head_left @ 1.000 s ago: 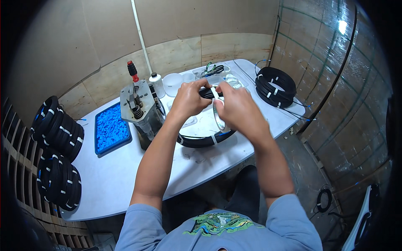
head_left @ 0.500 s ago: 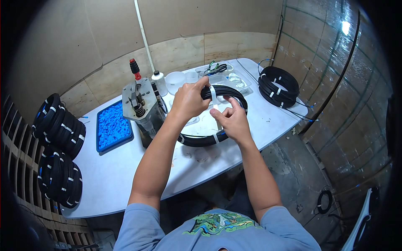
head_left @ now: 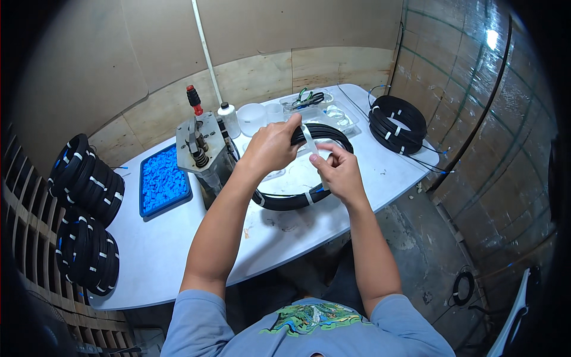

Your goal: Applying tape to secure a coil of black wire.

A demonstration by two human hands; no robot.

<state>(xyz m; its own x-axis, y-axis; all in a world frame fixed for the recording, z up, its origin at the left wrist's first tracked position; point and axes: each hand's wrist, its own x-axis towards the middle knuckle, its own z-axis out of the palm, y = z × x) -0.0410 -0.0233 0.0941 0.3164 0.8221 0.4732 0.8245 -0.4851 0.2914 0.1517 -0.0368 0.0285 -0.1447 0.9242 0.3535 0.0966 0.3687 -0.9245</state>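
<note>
A coil of black cable (head_left: 284, 203) is held tilted over the table, with white bands around it. My left hand (head_left: 272, 146) is closed around the coil's far left part, its thumb side beside a white strip (head_left: 308, 138). That strip wraps over the far part of the coil, and its free end hangs down inside the ring. Between thumb and fingers, my right hand (head_left: 341, 172) pinches this strip, inside the ring near the coil's right side. The fingertips of my left hand are hidden behind the cable.
Left of the coil stand a metal hand press (head_left: 205, 143) and a blue tray (head_left: 189, 199) of small blue pieces. Stacked cable coils (head_left: 89, 184) sit at the left edge, more coils (head_left: 397, 125) at the far right. Behind are a bottle (head_left: 228, 119) and a white bowl (head_left: 251, 118).
My right hand has moved slightly right, drawing the white strip outward so it now slants down to the right. My left hand stays on the coil.
</note>
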